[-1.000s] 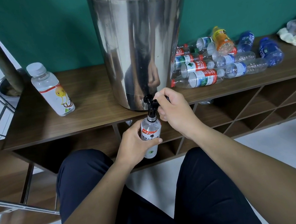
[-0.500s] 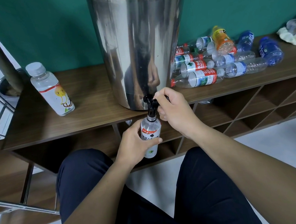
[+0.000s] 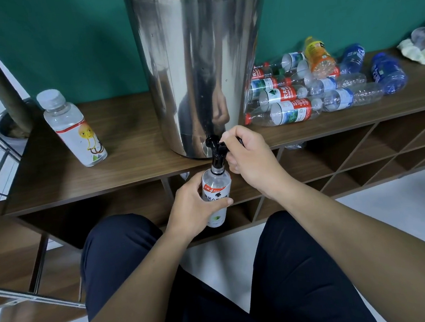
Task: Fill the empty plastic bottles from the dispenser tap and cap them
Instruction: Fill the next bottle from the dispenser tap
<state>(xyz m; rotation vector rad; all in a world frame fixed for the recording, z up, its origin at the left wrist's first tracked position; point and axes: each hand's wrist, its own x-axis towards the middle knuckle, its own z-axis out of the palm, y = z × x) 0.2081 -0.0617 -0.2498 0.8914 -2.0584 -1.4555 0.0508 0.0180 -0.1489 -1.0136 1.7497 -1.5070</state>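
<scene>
Bottle (image 3: 216,189) held upright under the tap (image 3: 216,153), neck right at the spout, below the shelf (image 3: 135,132) edge. Thin-walled, likely easy to dent and heavier as filled; best gripped mid-label. Left hand (image 3: 193,210) wrapped around the label; right hand (image 3: 251,156) curled on the tap lever. Dispenser (image 3: 201,65) behind.

Even, bright indoor light — sharp focus, streaky reflections on the steel dispenser (image 3: 201,67), wide-angle bending at the edges.
</scene>
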